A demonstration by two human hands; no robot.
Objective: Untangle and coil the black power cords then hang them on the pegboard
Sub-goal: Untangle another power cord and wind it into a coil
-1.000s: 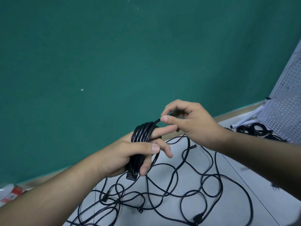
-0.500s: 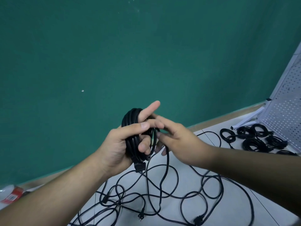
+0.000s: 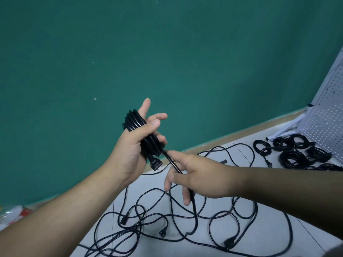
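Left grip (image 3: pixel 132 147) wraps coil (image 3: pixel 136 122); right grip (image 3: pixel 200 177) pinches tail (image 3: pixel 171 161) below.

Right hand (image 3: pixel 200 175) is dropping away from the coil (image 3: pixel 143 134) and sliding down the loose cord (image 3: pixel 174 166) below it. Left hand (image 3: pixel 130 151) is tilting the coil more upright, index finger extending.

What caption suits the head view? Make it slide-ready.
Left hand grips a coiled black cord; right hand holds its free length.
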